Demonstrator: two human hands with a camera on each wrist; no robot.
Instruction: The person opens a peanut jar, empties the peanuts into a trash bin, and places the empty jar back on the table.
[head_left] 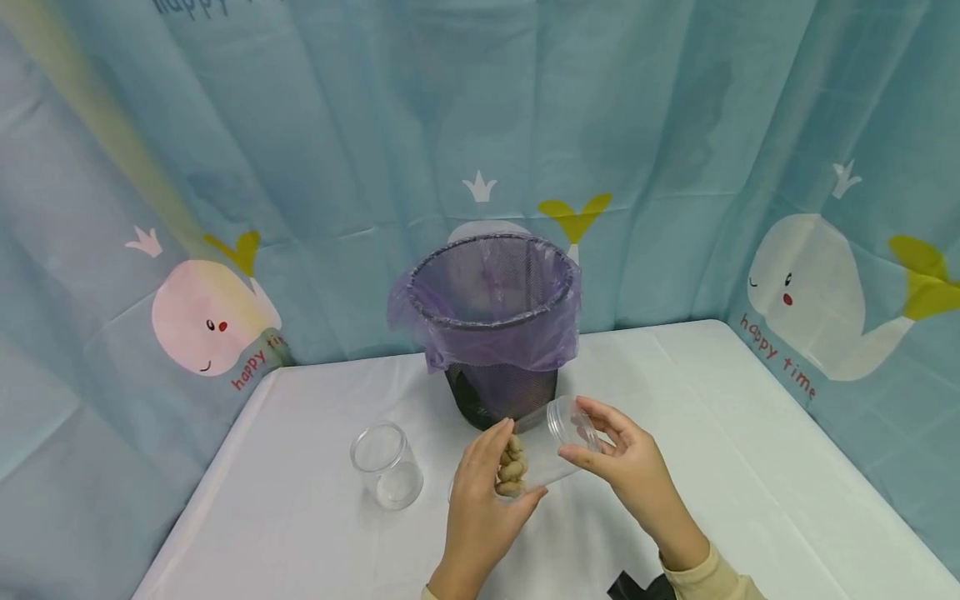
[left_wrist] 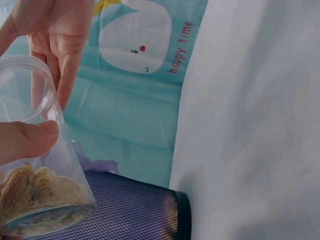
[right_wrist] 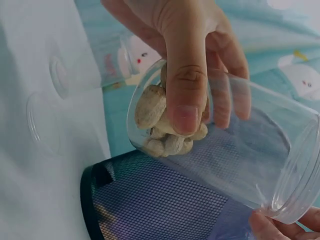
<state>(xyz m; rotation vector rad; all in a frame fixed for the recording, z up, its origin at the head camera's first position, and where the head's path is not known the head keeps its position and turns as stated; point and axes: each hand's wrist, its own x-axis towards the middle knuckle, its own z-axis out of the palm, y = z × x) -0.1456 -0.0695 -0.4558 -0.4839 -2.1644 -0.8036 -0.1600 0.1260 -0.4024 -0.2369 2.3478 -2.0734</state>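
A clear plastic jar (head_left: pixel 542 450) lies tilted in the air between my two hands, its mouth towards the right. Several unshelled peanuts (right_wrist: pixel 167 125) are gathered at its bottom end. My left hand (head_left: pixel 480 504) grips that end, the thumb on one side and the fingers on the other. At the mouth, my right hand (head_left: pixel 626 458) holds the rim between thumb and fingers. In the left wrist view the right hand's fingers (left_wrist: pixel 67 75) stretch past the rim, partly behind the clear wall. No lid shows on the mouth.
Behind the hands stands a black mesh bin (head_left: pixel 491 392) with a purple bag (head_left: pixel 510 346) over its rim. A second clear jar (head_left: pixel 388 467) stands on the white table (head_left: pixel 300 533) to the left. A clear round disc (right_wrist: pixel 42 122) lies near it. A patterned curtain (head_left: pixel 337 167) hangs behind.
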